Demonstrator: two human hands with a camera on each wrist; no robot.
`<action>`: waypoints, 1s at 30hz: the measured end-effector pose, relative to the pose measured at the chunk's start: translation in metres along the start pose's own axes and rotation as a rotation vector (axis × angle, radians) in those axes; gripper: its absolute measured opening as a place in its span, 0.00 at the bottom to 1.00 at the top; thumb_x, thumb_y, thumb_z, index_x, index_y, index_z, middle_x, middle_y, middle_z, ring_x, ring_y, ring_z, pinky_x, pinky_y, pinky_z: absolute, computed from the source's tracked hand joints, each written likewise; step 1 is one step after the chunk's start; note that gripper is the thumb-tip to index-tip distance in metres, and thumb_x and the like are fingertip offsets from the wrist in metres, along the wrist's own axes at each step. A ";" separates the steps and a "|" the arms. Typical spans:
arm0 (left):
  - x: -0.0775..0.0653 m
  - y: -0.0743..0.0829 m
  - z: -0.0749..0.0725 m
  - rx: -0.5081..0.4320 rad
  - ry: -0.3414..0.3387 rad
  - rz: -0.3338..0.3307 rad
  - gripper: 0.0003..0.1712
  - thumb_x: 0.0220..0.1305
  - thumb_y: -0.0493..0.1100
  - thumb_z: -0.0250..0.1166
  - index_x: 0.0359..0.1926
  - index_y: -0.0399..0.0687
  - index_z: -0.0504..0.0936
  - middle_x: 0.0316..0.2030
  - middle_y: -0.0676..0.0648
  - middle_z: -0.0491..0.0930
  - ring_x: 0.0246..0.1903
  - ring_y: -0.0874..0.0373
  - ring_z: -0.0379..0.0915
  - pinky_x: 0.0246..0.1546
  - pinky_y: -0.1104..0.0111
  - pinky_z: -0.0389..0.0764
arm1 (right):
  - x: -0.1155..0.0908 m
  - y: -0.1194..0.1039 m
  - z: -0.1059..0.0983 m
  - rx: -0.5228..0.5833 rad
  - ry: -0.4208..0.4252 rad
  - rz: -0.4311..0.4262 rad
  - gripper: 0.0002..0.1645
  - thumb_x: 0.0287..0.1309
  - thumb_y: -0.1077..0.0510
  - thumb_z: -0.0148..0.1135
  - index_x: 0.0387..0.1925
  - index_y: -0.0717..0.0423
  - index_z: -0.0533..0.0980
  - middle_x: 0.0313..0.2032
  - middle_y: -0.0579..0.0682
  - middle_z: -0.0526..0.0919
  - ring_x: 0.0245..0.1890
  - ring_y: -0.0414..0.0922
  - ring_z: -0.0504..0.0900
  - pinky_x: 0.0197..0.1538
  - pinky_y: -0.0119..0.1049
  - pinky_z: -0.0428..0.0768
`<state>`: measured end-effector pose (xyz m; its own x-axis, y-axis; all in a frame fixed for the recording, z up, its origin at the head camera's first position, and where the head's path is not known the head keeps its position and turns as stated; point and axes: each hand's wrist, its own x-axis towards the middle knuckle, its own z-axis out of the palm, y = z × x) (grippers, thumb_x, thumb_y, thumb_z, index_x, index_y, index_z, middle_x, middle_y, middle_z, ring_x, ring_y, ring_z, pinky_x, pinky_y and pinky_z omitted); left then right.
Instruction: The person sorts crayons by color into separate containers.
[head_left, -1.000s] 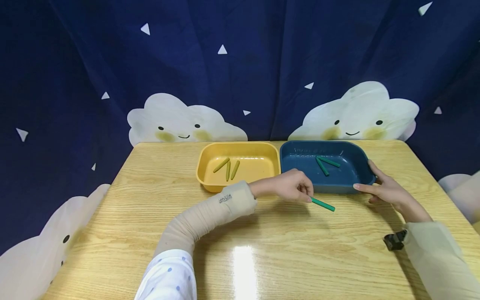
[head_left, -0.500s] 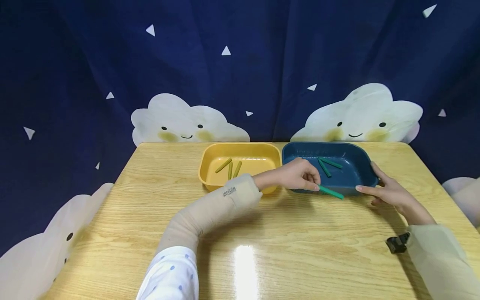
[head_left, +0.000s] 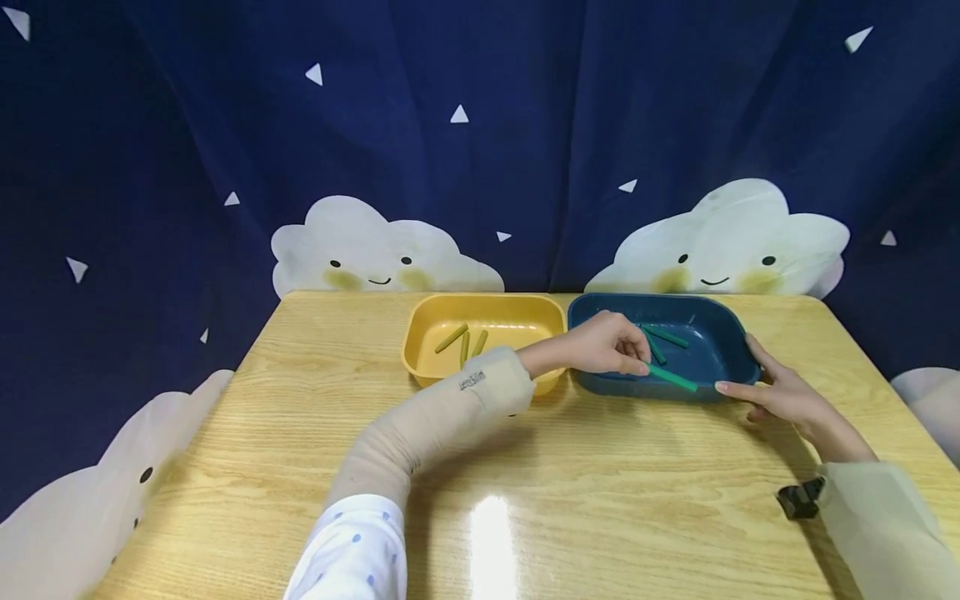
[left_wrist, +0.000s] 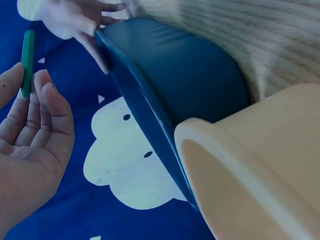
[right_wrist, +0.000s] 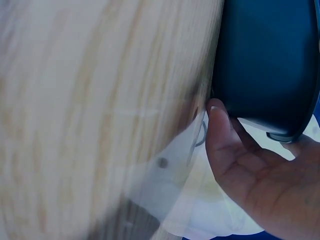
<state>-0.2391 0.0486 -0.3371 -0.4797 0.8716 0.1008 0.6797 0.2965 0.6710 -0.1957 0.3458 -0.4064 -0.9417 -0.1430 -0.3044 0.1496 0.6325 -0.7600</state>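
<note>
In the head view my left hand (head_left: 606, 343) reaches over the near wall of the blue bin (head_left: 622, 386), pinching a green crayon (head_left: 675, 378) between thumb and fingers. The left wrist view shows that crayon (left_wrist: 28, 60) pointing away from the fingertips. My right hand (head_left: 786, 398) holds the bin's right end, thumb at the near corner and a finger along the side; in the right wrist view this hand (right_wrist: 255, 175) lies against the bin's outer wall (right_wrist: 265, 60). Inside the blue bin lie two more green crayons (head_left: 666, 336), partly hidden behind the left hand.
A yellow bin (head_left: 491, 300) stands directly left of the blue one, with three dull yellow crayons (head_left: 452, 338) inside. Both sit at the far edge of the wooden table (head_left: 315, 400). Behind hangs a dark blue curtain (head_left: 420, 167) printed with clouds. A small black device (head_left: 801, 500) sits at the right wrist.
My left hand has moved right and away from me with the green crayon, from in front of the blue bin to over its near wall. The right hand stays on the bin.
</note>
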 end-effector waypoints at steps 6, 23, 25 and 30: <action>0.009 -0.003 0.000 0.005 0.012 -0.004 0.04 0.58 0.37 0.63 0.33 0.42 0.83 0.25 0.52 0.80 0.25 0.64 0.74 0.32 0.80 0.73 | -0.002 0.006 0.003 0.010 -0.005 -0.003 0.60 0.57 0.44 0.58 0.65 0.42 0.19 0.61 0.82 0.38 0.18 0.46 0.73 0.30 0.38 0.75; 0.038 -0.008 -0.014 -0.088 0.093 -0.098 0.04 0.58 0.36 0.63 0.33 0.41 0.83 0.27 0.49 0.80 0.26 0.59 0.74 0.29 0.77 0.74 | -0.001 0.002 0.003 0.020 0.001 0.002 0.61 0.56 0.43 0.59 0.65 0.42 0.19 0.61 0.82 0.35 0.19 0.48 0.75 0.30 0.38 0.75; 0.042 -0.009 -0.016 -0.073 0.104 -0.088 0.04 0.58 0.36 0.63 0.32 0.41 0.83 0.26 0.50 0.79 0.24 0.61 0.73 0.29 0.77 0.74 | -0.001 0.002 0.002 0.018 0.002 0.001 0.61 0.56 0.43 0.59 0.65 0.42 0.19 0.61 0.82 0.35 0.19 0.48 0.75 0.30 0.38 0.75; 0.053 -0.012 -0.020 -0.034 0.120 -0.081 0.04 0.58 0.37 0.63 0.31 0.40 0.84 0.25 0.51 0.79 0.24 0.62 0.72 0.29 0.77 0.73 | 0.000 0.000 0.000 0.010 0.002 0.001 0.62 0.56 0.43 0.59 0.65 0.42 0.19 0.60 0.82 0.38 0.19 0.47 0.73 0.28 0.39 0.75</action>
<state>-0.2839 0.0832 -0.3251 -0.5968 0.7916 0.1311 0.6179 0.3492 0.7045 -0.1959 0.3456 -0.4067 -0.9420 -0.1409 -0.3046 0.1538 0.6254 -0.7650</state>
